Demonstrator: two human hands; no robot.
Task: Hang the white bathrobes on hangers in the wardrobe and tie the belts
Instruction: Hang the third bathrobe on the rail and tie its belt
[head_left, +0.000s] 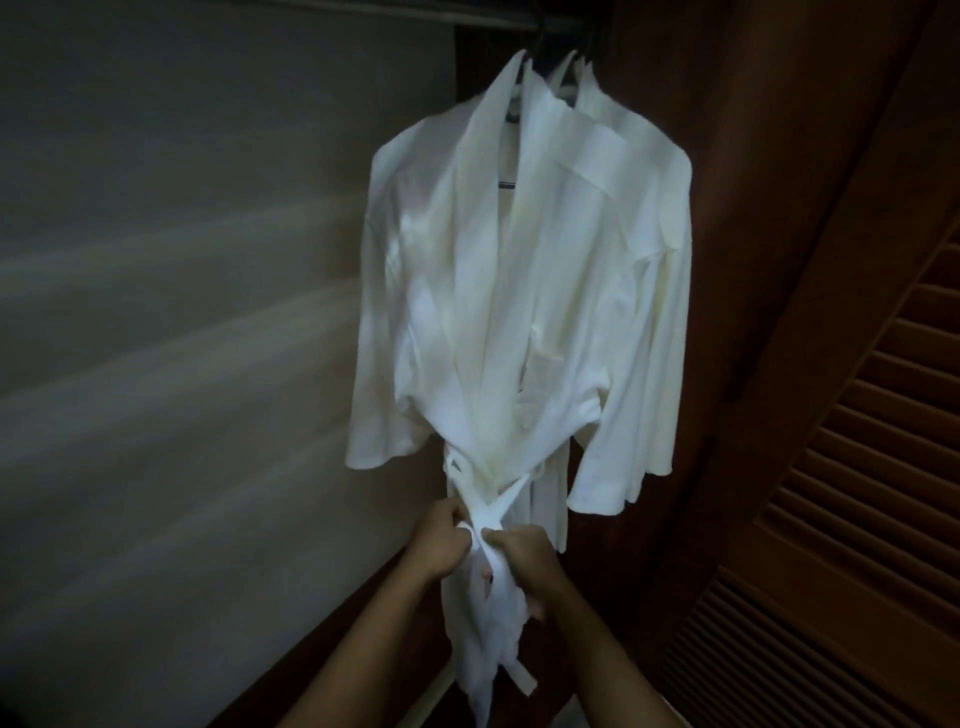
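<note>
At 9 o'clock is a plain grey wall (182, 312), blurry and streaked. Two white bathrobes hang in the middle, long way up and down, collars at 12 o'clock and hems toward 6 o'clock. The front bathrobe (467, 312) faces the camera, soft and creased, pulled in tight at the waist. The second bathrobe (649, 291) hangs just behind it, toward 2 o'clock, with one wide sleeve showing. Dark hangers (506, 182) hold them up; the number of hangers is hard to tell.

The white belt (498, 499) crosses over itself below the waist, and its ends drop toward 6 o'clock.

Two hands come up from 6 o'clock. The left hand (439, 540) has its grip curled around one part of the belt. The right hand (524, 558) pinches the other part, right beside it.

At 3 o'clock is a dark brown wardrobe door (831, 467) with slats.
</note>
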